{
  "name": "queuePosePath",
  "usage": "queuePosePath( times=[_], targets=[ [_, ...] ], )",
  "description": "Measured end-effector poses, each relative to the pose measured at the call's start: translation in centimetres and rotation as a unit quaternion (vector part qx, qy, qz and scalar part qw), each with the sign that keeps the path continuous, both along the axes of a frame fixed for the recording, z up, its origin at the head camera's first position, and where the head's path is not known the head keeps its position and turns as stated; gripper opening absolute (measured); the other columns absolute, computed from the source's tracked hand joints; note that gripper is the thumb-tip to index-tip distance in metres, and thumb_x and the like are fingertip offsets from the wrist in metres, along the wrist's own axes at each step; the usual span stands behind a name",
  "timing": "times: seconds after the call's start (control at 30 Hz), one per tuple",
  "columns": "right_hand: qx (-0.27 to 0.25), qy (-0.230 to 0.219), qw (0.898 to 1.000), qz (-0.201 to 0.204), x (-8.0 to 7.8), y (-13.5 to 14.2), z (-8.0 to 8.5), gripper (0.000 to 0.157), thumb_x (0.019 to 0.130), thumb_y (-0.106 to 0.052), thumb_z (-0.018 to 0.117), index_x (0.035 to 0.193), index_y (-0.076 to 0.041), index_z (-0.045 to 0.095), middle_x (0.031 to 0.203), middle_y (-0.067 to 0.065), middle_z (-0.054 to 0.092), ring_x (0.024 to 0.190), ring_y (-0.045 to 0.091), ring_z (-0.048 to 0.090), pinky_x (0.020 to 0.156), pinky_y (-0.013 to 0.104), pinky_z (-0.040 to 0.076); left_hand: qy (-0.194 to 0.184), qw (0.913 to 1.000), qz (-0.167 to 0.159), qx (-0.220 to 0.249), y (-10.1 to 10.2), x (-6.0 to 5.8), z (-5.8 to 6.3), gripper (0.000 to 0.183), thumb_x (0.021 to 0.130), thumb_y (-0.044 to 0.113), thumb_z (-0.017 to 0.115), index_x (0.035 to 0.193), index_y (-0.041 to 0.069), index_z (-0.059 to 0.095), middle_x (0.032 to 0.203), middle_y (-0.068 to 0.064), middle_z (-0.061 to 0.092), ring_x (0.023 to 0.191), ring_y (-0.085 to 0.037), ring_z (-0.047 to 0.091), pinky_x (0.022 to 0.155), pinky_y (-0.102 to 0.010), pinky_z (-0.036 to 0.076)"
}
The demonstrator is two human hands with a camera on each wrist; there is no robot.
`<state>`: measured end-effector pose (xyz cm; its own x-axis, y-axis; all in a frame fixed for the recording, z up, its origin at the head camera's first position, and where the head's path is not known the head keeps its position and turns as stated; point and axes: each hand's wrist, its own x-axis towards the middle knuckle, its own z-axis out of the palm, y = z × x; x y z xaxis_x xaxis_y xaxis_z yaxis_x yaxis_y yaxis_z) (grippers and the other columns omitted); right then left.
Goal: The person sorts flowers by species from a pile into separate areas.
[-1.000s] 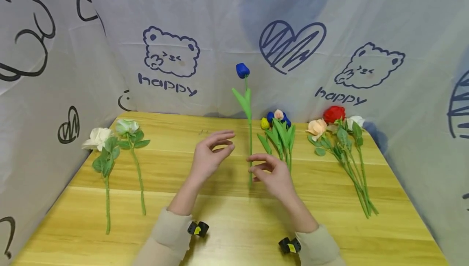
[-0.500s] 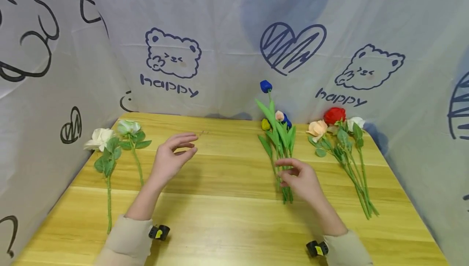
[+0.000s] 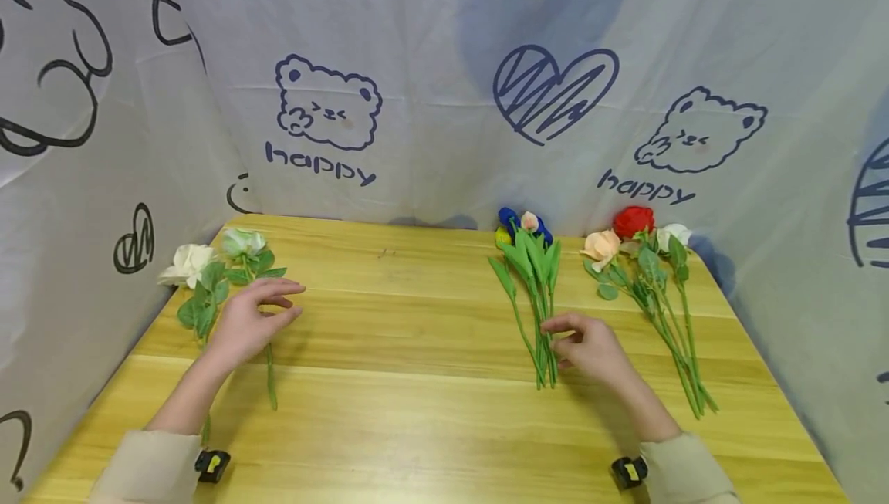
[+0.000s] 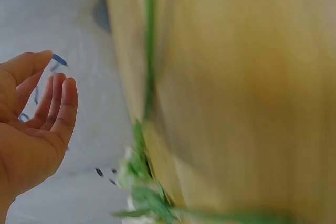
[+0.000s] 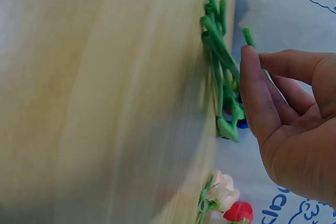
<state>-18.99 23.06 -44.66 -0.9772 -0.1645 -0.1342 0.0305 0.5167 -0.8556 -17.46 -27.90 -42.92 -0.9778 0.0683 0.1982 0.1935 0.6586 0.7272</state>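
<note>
My right hand (image 3: 590, 346) is at the stems of the tulip bunch (image 3: 533, 288) on the wooden table. In the right wrist view its thumb and fingertips pinch one green stem (image 5: 248, 36), apparently the blue tulip's (image 3: 509, 217). The bunch has blue, pink and yellow heads, the yellow one partly hidden. Over the left side, my left hand (image 3: 250, 319) hovers with loosely bent fingers and nothing in them. It covers part of the stem of the pale green rose (image 3: 243, 242). A white rose (image 3: 189, 265) lies beside that one, its stem partly behind my forearm.
At the right lie a peach rose (image 3: 601, 248), a red rose (image 3: 633, 221) and a white rose (image 3: 674, 236), stems crossing. A white cloth (image 3: 430, 157) with drawings hangs behind and beside the table (image 3: 417, 427).
The right hand has carried the blue tulip rightward and lowered it onto the other tulips. My left hand has moved left from the middle to above the pale green rose's stem.
</note>
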Motion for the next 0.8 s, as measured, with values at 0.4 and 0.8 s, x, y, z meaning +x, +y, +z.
queuePosePath(
  times=[0.4, 0.8],
  targets=[
    [0.034, -0.009, 0.999, 0.012, -0.3, -0.1, -0.9, 0.032, 0.094, 0.005, 0.062, 0.124, 0.000, 0.072, 0.118, 0.018, 0.071, 0.086, 0.021, 0.070, 0.067, 0.036, 0.063, -0.057, 0.9947, -0.030, -0.081, -4.0, 0.1, -1.4, 0.034, 0.089, 0.009, 0.083, 0.121, 0.001, 0.074, 0.116, -0.018, 0.062, 0.094, -0.027, 0.061, 0.076, -0.037, 0.050],
    [0.048, -0.002, 0.999, 0.019, -0.2, -0.1, -0.9, 0.030, 0.094, 0.005, 0.063, 0.122, -0.001, 0.073, 0.117, 0.017, 0.072, 0.085, 0.021, 0.071, 0.066, 0.034, 0.063, -0.127, 0.9895, -0.049, -0.049, -5.0, 0.0, -2.8, 0.037, 0.087, 0.007, 0.083, 0.121, -0.005, 0.073, 0.118, -0.024, 0.060, 0.094, -0.024, 0.058, 0.072, -0.028, 0.050]
  ],
)
